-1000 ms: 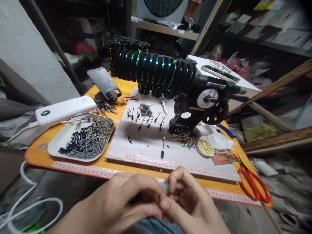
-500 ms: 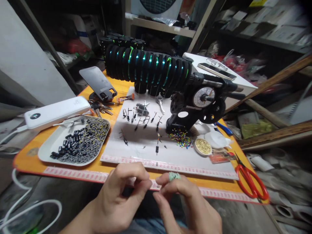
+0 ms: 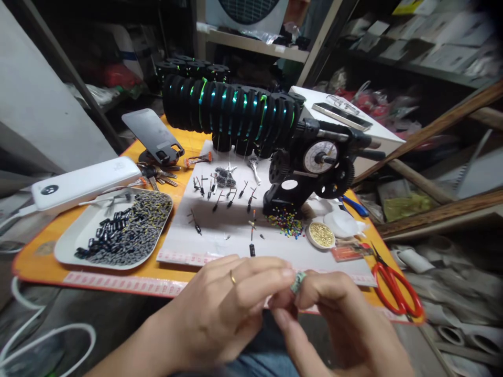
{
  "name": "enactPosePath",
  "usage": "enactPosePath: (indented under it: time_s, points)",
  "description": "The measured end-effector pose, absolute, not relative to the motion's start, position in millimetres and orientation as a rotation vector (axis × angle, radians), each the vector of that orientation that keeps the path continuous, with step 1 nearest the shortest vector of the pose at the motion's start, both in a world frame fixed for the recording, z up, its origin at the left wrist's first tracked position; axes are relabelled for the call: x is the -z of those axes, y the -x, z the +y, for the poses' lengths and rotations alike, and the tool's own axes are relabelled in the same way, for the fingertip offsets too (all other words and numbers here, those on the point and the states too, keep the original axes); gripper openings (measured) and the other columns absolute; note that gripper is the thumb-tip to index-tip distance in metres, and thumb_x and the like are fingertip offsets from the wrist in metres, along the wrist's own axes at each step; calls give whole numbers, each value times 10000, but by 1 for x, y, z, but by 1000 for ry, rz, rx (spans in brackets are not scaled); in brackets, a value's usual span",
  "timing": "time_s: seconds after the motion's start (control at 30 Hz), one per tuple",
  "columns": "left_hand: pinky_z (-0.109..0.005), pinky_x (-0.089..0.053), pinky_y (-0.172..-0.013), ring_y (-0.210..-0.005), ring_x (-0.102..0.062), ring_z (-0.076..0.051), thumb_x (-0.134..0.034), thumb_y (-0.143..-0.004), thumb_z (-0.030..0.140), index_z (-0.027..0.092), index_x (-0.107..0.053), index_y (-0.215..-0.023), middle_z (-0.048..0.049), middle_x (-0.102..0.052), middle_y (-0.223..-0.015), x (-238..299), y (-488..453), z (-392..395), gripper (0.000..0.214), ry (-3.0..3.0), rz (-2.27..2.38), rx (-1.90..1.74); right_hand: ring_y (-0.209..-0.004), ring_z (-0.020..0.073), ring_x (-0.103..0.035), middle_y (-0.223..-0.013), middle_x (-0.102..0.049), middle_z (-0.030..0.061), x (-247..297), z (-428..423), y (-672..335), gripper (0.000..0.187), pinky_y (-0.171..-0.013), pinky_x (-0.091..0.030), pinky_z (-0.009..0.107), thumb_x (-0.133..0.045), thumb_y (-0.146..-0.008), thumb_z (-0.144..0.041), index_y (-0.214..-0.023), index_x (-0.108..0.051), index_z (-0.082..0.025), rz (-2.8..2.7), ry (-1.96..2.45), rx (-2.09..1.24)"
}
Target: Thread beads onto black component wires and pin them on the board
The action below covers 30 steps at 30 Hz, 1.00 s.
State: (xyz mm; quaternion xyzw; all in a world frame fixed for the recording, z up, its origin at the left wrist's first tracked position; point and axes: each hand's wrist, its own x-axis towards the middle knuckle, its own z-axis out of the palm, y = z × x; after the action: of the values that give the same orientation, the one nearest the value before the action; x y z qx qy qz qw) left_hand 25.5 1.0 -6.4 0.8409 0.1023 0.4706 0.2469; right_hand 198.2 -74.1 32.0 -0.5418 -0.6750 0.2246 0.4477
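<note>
My left hand (image 3: 231,309) and my right hand (image 3: 338,324) meet in front of the orange table's near edge, fingertips pinched together on something too small to name. A ring sits on a left finger, and a greenish band (image 3: 297,283) wraps a right finger. Just beyond the hands lies a white board (image 3: 220,230) strewn with small black floats and pins. A black winding machine (image 3: 306,167) with a dial and gears stands on the board, carrying a row of black spools (image 3: 231,112) with green line.
A white tray (image 3: 74,246) of several small black and grey pieces sits left, beside a white power bank (image 3: 82,183), keys and a phone stand (image 3: 151,133). Coloured beads (image 3: 286,222), a gold-bead dish (image 3: 321,234) and red scissors (image 3: 396,290) lie right. Shelves stand behind.
My hands have closed together again, the left hand's fingers now overlapping the right fingertips, and both sit slightly higher and more to the right. The view has shifted a little to the right.
</note>
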Motion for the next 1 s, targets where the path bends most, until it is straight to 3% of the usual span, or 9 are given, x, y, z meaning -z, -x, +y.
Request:
enactPosePath:
  time_s: [0.13, 0.3, 0.43, 0.57, 0.7, 0.83, 1.0]
  points:
    - [-239, -573, -772, -778, -729, -144, -533, -1027, 103, 104, -564, -1242, -63, -787, -905, -4, -26, 11, 217, -2347, 345, -1247, -711, 69, -668, -800, -626, -71, -46, -69, -206, 234, -690, -542, 148, -548, -889, -38, -938, -499, -262, -1834, 1391, -516]
    - [-227, -570, -684, -733, -729, -150, -456, -1069, 164, 108, -679, -1089, -86, -803, -908, -10, -15, 15, 230, -2434, 316, -1220, -727, 70, -671, -835, -633, -50, -53, -64, -211, 245, -687, -539, 156, -524, -905, -10, -986, -507, -240, -1955, 1392, -487]
    - [-237, -565, -658, -721, -725, -163, -516, -1018, 85, 133, -686, -1005, -77, -765, -832, -10, -11, 7, 177, -2329, 421, -1218, -812, 94, -705, -883, -663, -39, -44, -60, -204, 225, -740, -583, 166, -587, -916, -52, -1006, -553, -255, -1756, 1338, -624]
    - [-206, -529, -588, -594, -645, -116, -640, -910, 13, 203, -674, -913, 11, -688, -695, -8, -10, -8, 193, -1857, 600, -1245, -833, 111, -731, -906, -687, -34, -29, -57, -192, 335, -772, -636, 197, -663, -862, 8, -1035, -600, -273, -1439, 1017, -755]
    - [-184, -492, -507, -549, -600, -98, -641, -935, 77, 231, -683, -866, 24, -656, -710, -5, -6, -16, 174, -1582, 694, -1213, -959, 155, -732, -1005, -754, 40, -24, -61, -189, 429, -852, -626, 223, -635, -808, 117, -1112, -664, -185, -1756, 945, -326]
    - [-182, -490, -518, -562, -595, -95, -636, -941, 87, 236, -679, -848, 32, -642, -706, -5, 1, -16, 180, -1555, 730, -1183, -1119, 215, -711, -1063, -775, 95, -22, -68, -194, 298, -1003, -578, 291, -599, -911, 25, -1162, -680, -113, -2069, 1046, 86]
    - [-184, -499, -572, -619, -617, -98, -634, -931, 53, 243, -667, -871, 45, -652, -712, -7, 7, -14, 201, -1675, 752, -1155, -972, 166, -751, -987, -775, 48, -19, -68, -194, 332, -817, -630, 220, -629, -871, 26, -1127, -630, -186, -1997, 1147, 55]
